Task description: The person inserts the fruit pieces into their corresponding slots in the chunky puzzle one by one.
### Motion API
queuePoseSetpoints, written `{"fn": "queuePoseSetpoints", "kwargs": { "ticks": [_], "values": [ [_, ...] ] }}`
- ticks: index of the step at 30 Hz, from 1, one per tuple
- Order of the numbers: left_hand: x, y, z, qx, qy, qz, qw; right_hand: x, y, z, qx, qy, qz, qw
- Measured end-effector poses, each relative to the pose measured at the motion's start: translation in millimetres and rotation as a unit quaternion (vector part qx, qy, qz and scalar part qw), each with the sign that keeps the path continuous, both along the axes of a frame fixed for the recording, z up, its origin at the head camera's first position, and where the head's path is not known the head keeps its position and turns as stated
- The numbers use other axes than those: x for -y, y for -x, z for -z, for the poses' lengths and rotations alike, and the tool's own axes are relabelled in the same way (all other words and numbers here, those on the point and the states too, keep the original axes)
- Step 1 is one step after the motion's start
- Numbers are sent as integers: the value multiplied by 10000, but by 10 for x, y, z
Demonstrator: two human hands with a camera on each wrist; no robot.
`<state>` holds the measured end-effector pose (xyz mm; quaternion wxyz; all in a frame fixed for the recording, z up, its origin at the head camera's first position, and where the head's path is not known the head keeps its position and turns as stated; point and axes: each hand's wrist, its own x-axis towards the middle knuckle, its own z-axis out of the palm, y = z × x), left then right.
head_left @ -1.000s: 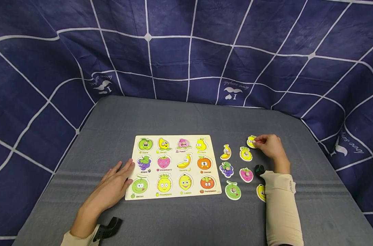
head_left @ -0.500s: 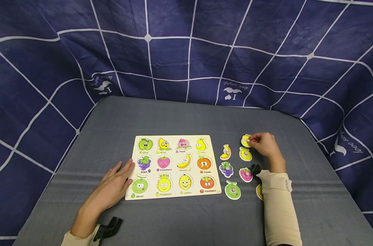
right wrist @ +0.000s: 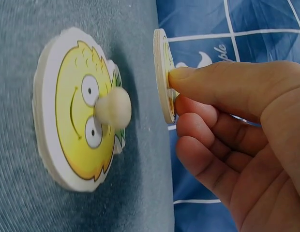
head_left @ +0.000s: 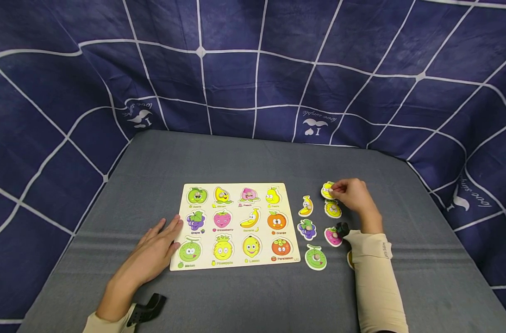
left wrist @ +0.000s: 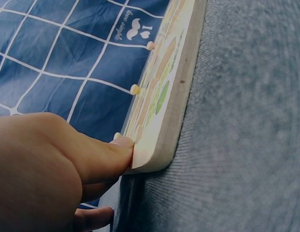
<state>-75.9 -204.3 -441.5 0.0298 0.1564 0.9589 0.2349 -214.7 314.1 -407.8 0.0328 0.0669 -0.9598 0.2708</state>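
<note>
My right hand (head_left: 354, 196) pinches a yellow fruit puzzle piece (head_left: 327, 190) by its knob, between thumb and fingertips. In the right wrist view this piece (right wrist: 162, 77) is edge-on, so its picture is mostly hidden. Close below it lies a pineapple piece (head_left: 333, 209). My left hand (head_left: 153, 249) lies along the left side of the cream puzzle board (head_left: 237, 236), fingers extended. The left wrist view has the thumb (left wrist: 109, 157) touching the board's corner. On the board, the apple (head_left: 197, 196), mango (head_left: 222, 196) and peach (head_left: 249, 194) show knobs.
Right of the board lie loose pieces: a banana (head_left: 306, 206), grapes (head_left: 307, 229), a melon (head_left: 315, 257) and a strawberry (head_left: 333, 237). A yellow piece (head_left: 350, 260) is mostly covered by the right sleeve. Dark blue checked cloth (head_left: 232, 78) stands behind the grey tabletop (head_left: 244, 159).
My right hand has moved left with the yellow piece, from beyond the pineapple to just above it. The right sleeve now covers more of the lower yellow piece. The left hand stays put.
</note>
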Motion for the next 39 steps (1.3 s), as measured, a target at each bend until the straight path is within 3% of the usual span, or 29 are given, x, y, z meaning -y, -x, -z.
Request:
{"fn": "queuePoseSetpoints", "kwargs": {
  "ticks": [18,39],
  "values": [
    [6,9,-2,6,33,18,10000,244,45,-6,243,-57,-206,9995],
    [7,17,-4,113,18,10,9999,531,91,38,148,-21,-664,9977]
  ]
}}
